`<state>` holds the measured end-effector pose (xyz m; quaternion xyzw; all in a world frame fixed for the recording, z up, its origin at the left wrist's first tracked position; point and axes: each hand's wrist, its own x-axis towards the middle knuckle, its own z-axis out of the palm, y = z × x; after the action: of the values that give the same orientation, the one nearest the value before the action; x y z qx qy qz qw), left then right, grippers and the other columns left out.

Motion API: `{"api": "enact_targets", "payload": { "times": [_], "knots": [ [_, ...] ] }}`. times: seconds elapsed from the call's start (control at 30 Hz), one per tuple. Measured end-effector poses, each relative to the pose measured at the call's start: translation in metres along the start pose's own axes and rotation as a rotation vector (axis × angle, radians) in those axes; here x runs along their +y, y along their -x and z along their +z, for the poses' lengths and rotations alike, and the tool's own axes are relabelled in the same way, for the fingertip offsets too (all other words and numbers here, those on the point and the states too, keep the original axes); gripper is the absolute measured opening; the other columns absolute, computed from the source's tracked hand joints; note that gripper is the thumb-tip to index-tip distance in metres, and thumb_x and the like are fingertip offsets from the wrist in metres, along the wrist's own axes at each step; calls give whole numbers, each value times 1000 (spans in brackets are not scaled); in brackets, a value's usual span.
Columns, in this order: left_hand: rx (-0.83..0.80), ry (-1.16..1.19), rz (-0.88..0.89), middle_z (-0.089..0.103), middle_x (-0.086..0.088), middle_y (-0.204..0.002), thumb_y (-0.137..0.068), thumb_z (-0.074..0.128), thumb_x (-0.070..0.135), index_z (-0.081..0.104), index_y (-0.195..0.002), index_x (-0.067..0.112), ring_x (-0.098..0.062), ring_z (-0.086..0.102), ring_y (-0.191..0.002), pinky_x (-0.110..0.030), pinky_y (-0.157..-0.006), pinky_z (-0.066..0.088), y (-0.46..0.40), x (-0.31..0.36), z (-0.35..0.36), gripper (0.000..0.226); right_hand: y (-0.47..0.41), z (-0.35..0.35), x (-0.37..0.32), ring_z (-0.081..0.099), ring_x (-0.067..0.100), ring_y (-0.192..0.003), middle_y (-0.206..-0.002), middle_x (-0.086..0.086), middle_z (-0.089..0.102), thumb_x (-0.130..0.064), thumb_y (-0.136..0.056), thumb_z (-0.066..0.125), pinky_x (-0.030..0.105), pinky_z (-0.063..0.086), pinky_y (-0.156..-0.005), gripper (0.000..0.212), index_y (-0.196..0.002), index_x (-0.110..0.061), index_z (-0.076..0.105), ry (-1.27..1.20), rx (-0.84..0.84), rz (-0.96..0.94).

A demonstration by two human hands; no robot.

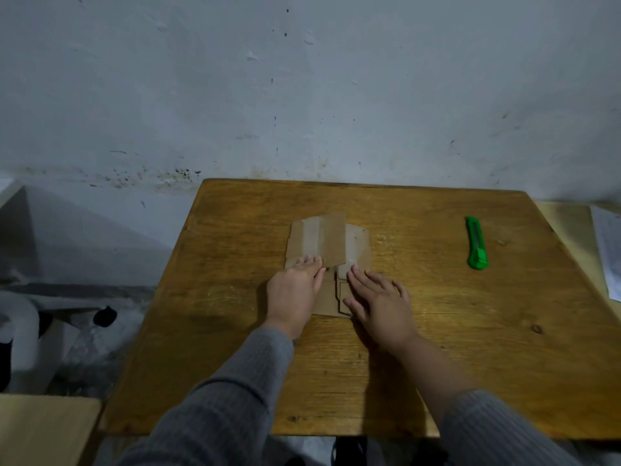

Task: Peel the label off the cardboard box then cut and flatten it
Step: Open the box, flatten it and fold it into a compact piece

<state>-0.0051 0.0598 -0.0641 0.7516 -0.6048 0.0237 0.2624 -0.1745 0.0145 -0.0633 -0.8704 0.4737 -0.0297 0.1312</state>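
Note:
A brown cardboard box (327, 242), cut apart and lying flat, rests in the middle of the wooden table (437, 331). Its panels spread out towards the wall, and strips of clear tape shine on them. My left hand (295, 290) lies palm down on the near left part of the cardboard, fingers together. My right hand (378, 297) lies flat on the near right part, fingers spread. Both hands press on the cardboard and grip nothing. A green utility knife (476, 243) lies on the table to the right, apart from both hands. No label is visible.
A stained grey wall (302, 95) rises right behind the table. At the far right edge lies a sheet of printed paper (610, 250) on a paler surface. A pale wooden surface (43, 428) sits at the lower left, with white and black objects (20, 331) on the floor.

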Motion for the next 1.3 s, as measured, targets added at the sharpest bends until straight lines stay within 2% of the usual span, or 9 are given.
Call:
{"api": "enact_targets", "payload": {
  "times": [0.27, 0.37, 0.43, 0.53, 0.67, 0.8, 1.07, 1.17, 1.3],
  "knots": [
    [-243, -170, 51, 61, -7, -130, -101, 40, 28, 60, -127, 12, -17, 55, -122, -33, -94, 50, -5, 6, 2, 36, -2, 1, 4, 25, 6, -140, -151, -20, 30, -53, -93, 42, 35, 9, -113, 55, -143, -34, 33, -34, 38, -12],
    [-288, -264, 41, 56, -4, -136, -99, 31, 48, 55, -131, 15, -15, 50, -126, -32, -92, 51, -5, 11, -1, 52, -6, 0, 6, 33, 5, -136, -148, -17, 38, -56, -88, 49, 35, 13, -114, 60, -142, -33, 36, -79, 50, -2],
    [-348, -301, 24, 46, -6, -145, -93, 30, 63, 47, -138, 14, -16, 40, -135, -33, -99, 47, -5, 13, -2, 68, -9, -4, 7, 37, 5, -134, -146, -16, 41, -58, -85, 53, 32, 15, -114, 65, -142, -32, 36, -83, 55, -6],
    [-369, -306, 19, 38, -6, -151, -89, 32, 70, 39, -143, 14, -16, 31, -140, -32, -105, 39, -1, 13, -3, 78, -15, -15, 9, 32, 8, -137, -153, -13, 28, -61, -84, 51, 33, 13, -114, 75, -147, -30, 26, 9, 16, -79],
    [-350, -273, 13, 34, -6, -153, -90, 33, 67, 36, -145, 14, -16, 28, -142, -31, -109, 33, 2, 10, 0, 76, -32, -30, 6, -4, 12, -147, -160, -9, -4, -57, -88, 48, 47, -8, -115, 84, -151, -25, 1, 92, -189, -184],
    [-344, -260, 7, 35, -6, -153, -90, 33, 66, 37, -145, 13, -17, 29, -141, -33, -110, 34, 2, 10, 2, 76, -48, -41, 0, -20, 14, -144, -156, -7, -22, -42, -89, 53, 52, -17, -110, 91, -149, -24, -12, 36, -371, -152],
    [-322, -232, 4, 32, -6, -154, -93, 31, 63, 34, -146, 14, -17, 26, -143, -32, -112, 27, 7, 11, 2, 73, -68, -49, -4, -15, 17, -145, -157, -4, -22, -39, -87, 60, 57, -10, -113, 96, -150, -21, -11, 93, -643, -113],
    [-276, -177, 58, 41, -2, -149, -94, 31, 60, 43, -142, 18, -12, 35, -138, -28, -107, 35, 7, 3, -3, 65, -68, -47, -3, -17, 15, -145, -157, -6, -21, -37, -86, 60, 58, -14, -111, 95, -150, -23, -9, 26, -647, -87],
    [-169, -73, 160, 66, 8, -122, -98, 36, 46, 64, -122, 27, -5, 62, -109, -23, -86, 49, -10, -24, -17, 41, -54, -36, -10, -18, 13, -145, -158, -6, -15, -40, -90, 44, 51, -21, -112, 80, -151, -22, -5, -73, -488, -40]
  ]
}}
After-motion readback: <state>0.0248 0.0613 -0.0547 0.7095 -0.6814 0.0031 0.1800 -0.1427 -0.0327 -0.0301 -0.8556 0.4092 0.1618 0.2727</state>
